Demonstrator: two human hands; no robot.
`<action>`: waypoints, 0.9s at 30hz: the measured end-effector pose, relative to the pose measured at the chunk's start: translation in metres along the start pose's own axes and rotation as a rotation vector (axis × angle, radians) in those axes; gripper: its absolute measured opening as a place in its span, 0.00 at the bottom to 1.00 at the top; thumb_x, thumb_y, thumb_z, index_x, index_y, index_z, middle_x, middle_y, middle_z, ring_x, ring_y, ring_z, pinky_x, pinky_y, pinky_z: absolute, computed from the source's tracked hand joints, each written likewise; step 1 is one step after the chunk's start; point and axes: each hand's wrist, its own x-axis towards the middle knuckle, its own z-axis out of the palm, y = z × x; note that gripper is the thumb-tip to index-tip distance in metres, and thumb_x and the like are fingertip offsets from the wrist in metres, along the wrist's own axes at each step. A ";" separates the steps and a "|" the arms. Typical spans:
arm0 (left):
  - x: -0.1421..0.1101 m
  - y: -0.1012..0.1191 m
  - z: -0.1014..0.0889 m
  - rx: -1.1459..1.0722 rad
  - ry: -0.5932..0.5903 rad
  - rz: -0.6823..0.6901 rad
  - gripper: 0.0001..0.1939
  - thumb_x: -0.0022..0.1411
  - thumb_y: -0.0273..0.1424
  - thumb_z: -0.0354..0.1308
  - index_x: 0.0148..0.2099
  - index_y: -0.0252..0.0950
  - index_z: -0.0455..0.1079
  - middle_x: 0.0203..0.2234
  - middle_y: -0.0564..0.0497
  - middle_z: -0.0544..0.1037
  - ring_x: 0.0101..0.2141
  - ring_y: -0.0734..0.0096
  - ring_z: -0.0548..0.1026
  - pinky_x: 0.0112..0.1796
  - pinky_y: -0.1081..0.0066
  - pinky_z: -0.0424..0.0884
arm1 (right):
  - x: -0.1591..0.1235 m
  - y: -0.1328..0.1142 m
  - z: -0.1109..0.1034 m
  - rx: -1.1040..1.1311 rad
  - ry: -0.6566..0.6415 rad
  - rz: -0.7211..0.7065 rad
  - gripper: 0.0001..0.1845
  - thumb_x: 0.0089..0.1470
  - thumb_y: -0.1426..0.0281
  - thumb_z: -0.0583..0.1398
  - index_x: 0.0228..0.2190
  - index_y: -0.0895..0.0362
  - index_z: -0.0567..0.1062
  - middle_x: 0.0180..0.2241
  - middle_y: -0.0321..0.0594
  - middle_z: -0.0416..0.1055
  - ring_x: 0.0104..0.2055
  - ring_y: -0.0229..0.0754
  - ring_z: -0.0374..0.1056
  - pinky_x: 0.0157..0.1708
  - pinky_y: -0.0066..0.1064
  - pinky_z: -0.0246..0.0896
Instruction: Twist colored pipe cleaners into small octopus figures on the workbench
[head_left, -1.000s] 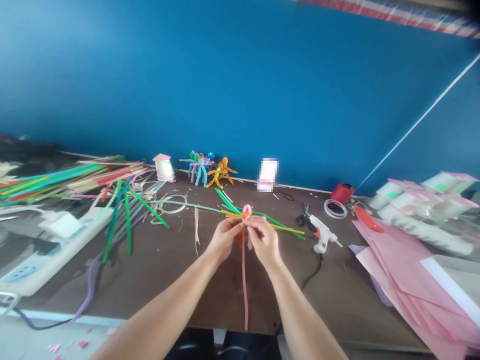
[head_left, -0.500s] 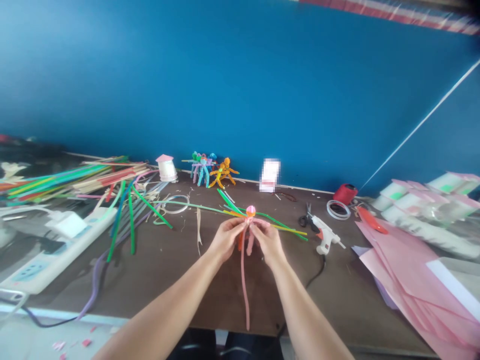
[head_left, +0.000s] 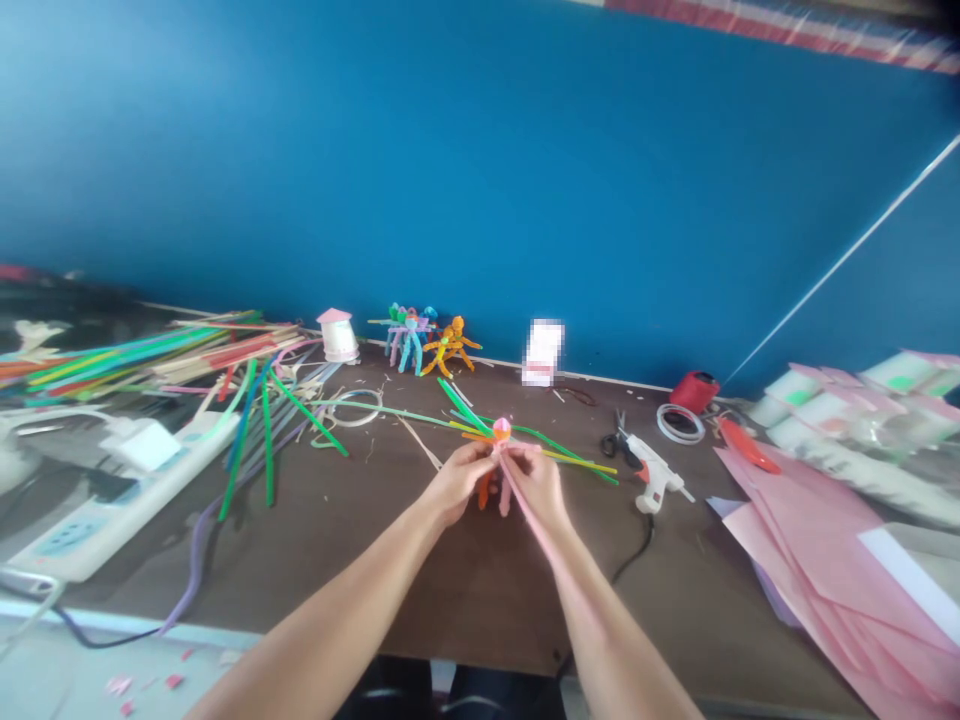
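Between my two hands, over the middle of the table, is a small pipe-cleaner figure (head_left: pixel 502 430) with a pink and orange head and orange and pink legs hanging below. My left hand (head_left: pixel 463 480) pinches its left side, fingers closed. From the right, my right hand (head_left: pixel 534 482) has its fingers closed on the figure too. A long pink pipe cleaner (head_left: pixel 525 505) runs from the figure down across my right hand towards the wrist. Just behind lie green and yellow pipe cleaners (head_left: pixel 577 461). The fingers hide much of the figure's body.
Finished pipe-cleaner figures (head_left: pixel 452 347) stand by the blue wall. Right of my hands lie scissors (head_left: pixel 618 438), a glue gun (head_left: pixel 654 470) and pink sheets (head_left: pixel 810 570). On the left are a power strip (head_left: pixel 112 510) and a heap of pipe cleaners (head_left: pixel 135 350).
The loose end of the long pink pipe cleaner, hanging straight down before, has swung right and now lies along my right hand. Both hands still hold the figure in about the same place.
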 end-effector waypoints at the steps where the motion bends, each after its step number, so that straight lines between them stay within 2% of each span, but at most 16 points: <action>1: 0.000 -0.001 0.000 0.004 0.014 -0.006 0.15 0.46 0.38 0.60 0.31 0.31 0.66 0.15 0.56 0.66 0.15 0.80 0.65 0.13 0.80 0.56 | -0.001 -0.002 0.000 -0.024 -0.014 -0.007 0.17 0.50 0.57 0.55 0.27 0.57 0.74 0.08 0.32 0.64 0.12 0.39 0.63 0.17 0.28 0.57; 6: 0.001 -0.004 0.001 0.013 0.030 -0.007 0.16 0.47 0.41 0.59 0.28 0.33 0.63 0.13 0.59 0.63 0.12 0.84 0.61 0.11 0.80 0.49 | -0.003 -0.010 0.002 -0.098 -0.029 -0.003 0.17 0.51 0.58 0.54 0.27 0.57 0.75 0.09 0.32 0.65 0.12 0.38 0.64 0.19 0.28 0.59; 9: 0.002 -0.005 0.000 -0.068 0.014 -0.013 0.16 0.46 0.40 0.60 0.28 0.33 0.61 0.14 0.60 0.60 0.12 0.86 0.57 0.12 0.81 0.46 | -0.003 -0.007 0.003 -0.159 -0.009 -0.022 0.15 0.51 0.59 0.54 0.27 0.57 0.74 0.09 0.32 0.64 0.15 0.39 0.65 0.24 0.29 0.61; 11: 0.002 -0.005 -0.001 -0.128 0.003 -0.005 0.16 0.46 0.39 0.61 0.28 0.33 0.60 0.14 0.62 0.57 0.12 0.87 0.54 0.13 0.82 0.44 | -0.001 -0.002 0.002 -0.219 0.100 -0.020 0.14 0.47 0.59 0.57 0.29 0.57 0.72 0.15 0.34 0.68 0.20 0.40 0.66 0.25 0.29 0.61; 13: 0.002 -0.004 -0.001 -0.144 0.011 0.017 0.16 0.47 0.39 0.61 0.28 0.34 0.59 0.14 0.62 0.55 0.12 0.88 0.51 0.13 0.82 0.42 | 0.001 0.003 0.000 -0.275 0.258 -0.038 0.17 0.42 0.60 0.61 0.33 0.57 0.71 0.25 0.38 0.70 0.25 0.41 0.66 0.25 0.30 0.61; 15: 0.002 -0.002 0.000 -0.114 0.047 0.045 0.17 0.47 0.40 0.60 0.28 0.34 0.59 0.14 0.63 0.55 0.12 0.88 0.50 0.13 0.82 0.42 | 0.002 0.006 -0.002 -0.319 0.340 -0.146 0.18 0.41 0.63 0.62 0.36 0.57 0.70 0.33 0.41 0.68 0.31 0.41 0.65 0.30 0.31 0.61; 17: 0.002 -0.002 0.000 -0.048 0.084 0.059 0.17 0.47 0.41 0.59 0.29 0.34 0.58 0.14 0.63 0.55 0.12 0.88 0.50 0.13 0.82 0.43 | 0.002 0.005 -0.005 -0.359 0.303 -0.298 0.12 0.43 0.66 0.61 0.34 0.55 0.72 0.35 0.41 0.66 0.36 0.42 0.63 0.37 0.34 0.60; 19: 0.002 -0.003 0.002 0.053 0.109 0.075 0.17 0.49 0.43 0.57 0.29 0.34 0.59 0.13 0.63 0.56 0.11 0.88 0.51 0.12 0.81 0.44 | 0.002 0.003 -0.007 -0.398 0.237 -0.393 0.06 0.46 0.68 0.60 0.30 0.54 0.74 0.33 0.40 0.65 0.39 0.43 0.62 0.40 0.35 0.58; 22: 0.001 -0.006 0.003 0.196 0.117 0.131 0.17 0.51 0.44 0.54 0.27 0.34 0.58 0.12 0.62 0.59 0.10 0.86 0.55 0.13 0.80 0.46 | 0.002 0.002 -0.008 -0.417 0.226 -0.424 0.05 0.48 0.68 0.59 0.27 0.54 0.75 0.30 0.39 0.65 0.37 0.42 0.62 0.38 0.34 0.57; 27: 0.000 -0.011 0.004 0.282 0.044 0.180 0.17 0.55 0.44 0.50 0.26 0.34 0.58 0.09 0.62 0.61 0.08 0.83 0.59 0.13 0.79 0.46 | 0.004 0.005 -0.009 -0.336 0.245 -0.405 0.06 0.49 0.70 0.57 0.25 0.55 0.74 0.26 0.37 0.68 0.33 0.41 0.63 0.35 0.32 0.58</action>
